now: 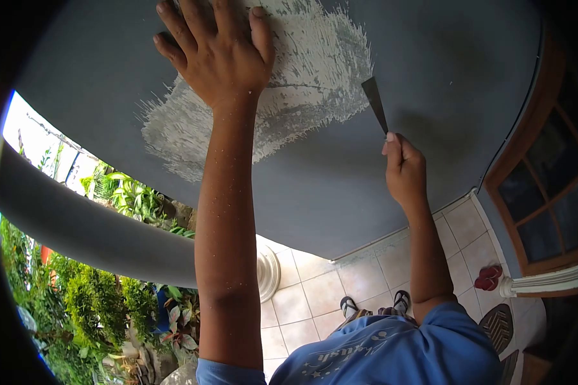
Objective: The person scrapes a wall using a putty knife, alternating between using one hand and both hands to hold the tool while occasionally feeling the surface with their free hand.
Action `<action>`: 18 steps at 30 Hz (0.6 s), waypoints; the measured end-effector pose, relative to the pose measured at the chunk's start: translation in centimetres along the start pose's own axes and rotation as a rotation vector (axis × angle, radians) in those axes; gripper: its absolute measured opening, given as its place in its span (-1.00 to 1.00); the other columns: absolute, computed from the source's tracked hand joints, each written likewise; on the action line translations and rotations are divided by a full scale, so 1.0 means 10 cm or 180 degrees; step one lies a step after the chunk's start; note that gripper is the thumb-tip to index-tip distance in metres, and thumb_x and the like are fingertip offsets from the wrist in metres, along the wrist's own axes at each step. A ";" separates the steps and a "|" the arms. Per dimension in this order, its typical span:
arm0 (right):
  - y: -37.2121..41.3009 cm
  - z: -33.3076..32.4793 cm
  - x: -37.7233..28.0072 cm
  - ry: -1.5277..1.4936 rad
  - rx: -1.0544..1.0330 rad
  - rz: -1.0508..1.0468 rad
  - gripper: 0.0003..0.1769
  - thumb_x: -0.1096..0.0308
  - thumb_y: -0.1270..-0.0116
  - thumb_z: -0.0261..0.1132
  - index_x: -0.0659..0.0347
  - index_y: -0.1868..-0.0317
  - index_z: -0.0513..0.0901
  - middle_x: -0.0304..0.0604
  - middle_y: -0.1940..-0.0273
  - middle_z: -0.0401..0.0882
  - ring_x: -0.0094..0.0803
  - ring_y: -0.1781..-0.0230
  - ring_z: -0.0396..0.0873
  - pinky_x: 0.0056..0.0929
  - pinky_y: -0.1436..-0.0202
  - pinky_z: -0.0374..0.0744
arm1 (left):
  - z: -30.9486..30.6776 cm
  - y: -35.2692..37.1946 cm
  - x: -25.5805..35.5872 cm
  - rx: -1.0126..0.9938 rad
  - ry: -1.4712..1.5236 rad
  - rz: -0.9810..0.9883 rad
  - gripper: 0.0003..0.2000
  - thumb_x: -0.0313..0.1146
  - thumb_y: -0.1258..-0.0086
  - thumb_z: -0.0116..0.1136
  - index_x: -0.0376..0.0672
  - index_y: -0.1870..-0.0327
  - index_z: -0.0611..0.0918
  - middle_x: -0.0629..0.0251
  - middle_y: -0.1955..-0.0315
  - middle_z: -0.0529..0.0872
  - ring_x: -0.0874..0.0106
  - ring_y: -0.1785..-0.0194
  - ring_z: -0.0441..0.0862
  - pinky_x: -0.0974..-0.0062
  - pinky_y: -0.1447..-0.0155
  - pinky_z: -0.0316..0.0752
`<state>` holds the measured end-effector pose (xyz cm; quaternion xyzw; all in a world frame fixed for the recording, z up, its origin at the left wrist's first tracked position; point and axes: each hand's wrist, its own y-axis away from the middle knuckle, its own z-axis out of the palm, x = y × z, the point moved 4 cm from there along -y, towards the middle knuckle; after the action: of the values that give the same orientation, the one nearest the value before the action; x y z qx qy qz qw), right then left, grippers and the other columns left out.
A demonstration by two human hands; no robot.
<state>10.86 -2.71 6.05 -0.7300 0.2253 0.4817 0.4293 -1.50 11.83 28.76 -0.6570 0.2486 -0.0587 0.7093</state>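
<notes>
left hand (215, 54) open flat, fingers spread, pressed on scraped patch (315, 70) of grey surface (443, 77) | right hand (404, 170) grips scraper (374, 102) | blade at patch's right edge, apart from left hand

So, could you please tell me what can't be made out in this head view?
Head view:
- Left hand: some fingertips cut off by the top edge; palm hidden against the grey surface.
- Scraper: handle hidden inside the right hand.
- White patch: partly hidden behind the left hand and arm; top cut off by the edge.
- Shirt: print too blurred to read.
</notes>
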 end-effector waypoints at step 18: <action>-0.11 -0.09 -0.09 -0.0267 -0.0007 0.0012 -0.58 0.15 -0.54 0.13 0.28 0.43 0.52 -0.20 0.66 0.38 -0.49 0.64 0.36 -0.40 0.49 0.38 | -0.02 0.00 0.03 0.0095 0.0049 0.0078 -0.43 0.01 -0.56 -0.29 0.05 -0.54 0.25 0.10 -0.56 0.10 0.01 -0.61 -0.05 -0.07 -0.57 -0.20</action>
<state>11.69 -2.95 7.40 -0.7092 0.2080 0.5129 0.4368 -1.36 11.51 28.73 -0.6427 0.2613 -0.0588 0.7178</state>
